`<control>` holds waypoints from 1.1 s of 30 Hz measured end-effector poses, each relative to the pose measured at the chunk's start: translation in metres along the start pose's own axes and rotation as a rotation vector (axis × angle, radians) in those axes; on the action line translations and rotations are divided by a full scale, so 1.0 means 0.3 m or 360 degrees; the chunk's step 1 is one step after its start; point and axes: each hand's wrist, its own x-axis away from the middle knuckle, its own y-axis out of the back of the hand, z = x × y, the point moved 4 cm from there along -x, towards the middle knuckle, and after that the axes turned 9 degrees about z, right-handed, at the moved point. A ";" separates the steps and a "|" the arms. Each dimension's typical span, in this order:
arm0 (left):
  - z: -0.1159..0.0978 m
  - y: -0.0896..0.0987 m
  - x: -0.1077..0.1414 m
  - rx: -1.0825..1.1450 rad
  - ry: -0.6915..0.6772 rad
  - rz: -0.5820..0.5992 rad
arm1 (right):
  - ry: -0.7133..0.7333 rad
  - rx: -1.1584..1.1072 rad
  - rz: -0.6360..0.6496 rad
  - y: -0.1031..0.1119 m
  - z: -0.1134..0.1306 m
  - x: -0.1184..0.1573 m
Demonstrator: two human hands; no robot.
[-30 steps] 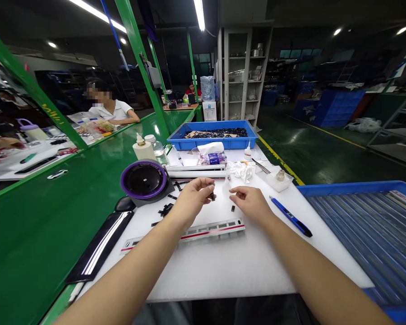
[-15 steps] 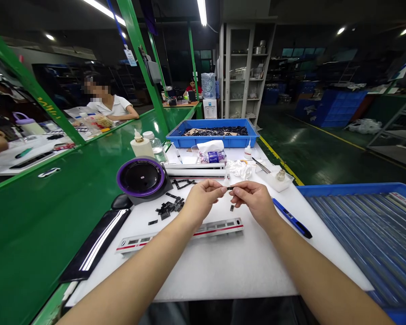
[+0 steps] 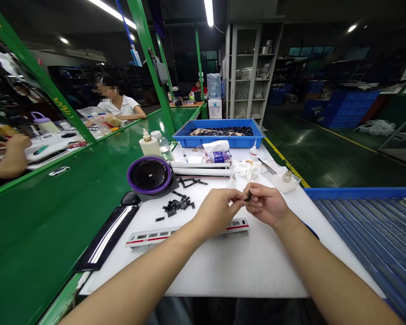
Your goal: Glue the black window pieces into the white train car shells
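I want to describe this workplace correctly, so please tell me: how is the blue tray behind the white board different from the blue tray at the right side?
The far tray holds many small black pieces; the right tray holds long, see-through ribbed rows.
The far tray is wholly in view, while the right tray runs out of the picture.
Both are blue and open on top.

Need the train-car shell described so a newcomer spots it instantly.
On the white work board, find the scattered small black pieces. The train-car shell lies just on their near side, its middle hidden by the left forearm. Unlike the long pale parts beyond them, it shows a row of windows above its red stripe.
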 end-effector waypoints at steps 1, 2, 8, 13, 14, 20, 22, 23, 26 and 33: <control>-0.008 -0.006 -0.006 -0.0054 -0.0043 0.0000 | -0.0051 0.0003 0.0030 0.001 -0.001 0.001; -0.012 -0.011 -0.012 -0.0103 -0.0058 -0.0016 | -0.0043 0.0023 0.0042 0.002 0.001 0.002; 0.069 0.028 -0.022 -0.0369 0.0387 -0.0105 | 0.0696 0.0664 -0.0329 -0.007 0.040 0.036; 0.231 0.208 0.080 -0.0731 0.0625 -0.0164 | 0.0684 0.1016 -0.0556 -0.010 0.028 0.045; 0.263 0.247 0.105 -0.0825 0.0675 -0.0183 | 0.0624 0.1062 -0.0572 -0.009 0.024 0.042; 0.275 0.253 0.215 -0.1108 0.0650 -0.0059 | 0.0286 0.1241 -0.0586 -0.022 -0.008 0.027; 0.208 0.166 0.240 -0.1132 0.0496 -0.0058 | 0.0240 0.1238 -0.0593 -0.023 -0.013 0.025; 0.168 0.109 0.248 -0.1141 0.0317 -0.0003 | 0.0247 0.1219 -0.0585 -0.022 -0.013 0.023; 0.095 -0.048 0.259 -0.1211 -0.0172 0.0280 | 0.0347 0.1054 -0.0486 -0.013 -0.006 0.016; 0.169 -0.021 0.235 -0.1414 -0.0241 0.0187 | 0.0386 0.1061 -0.0143 -0.023 0.009 0.028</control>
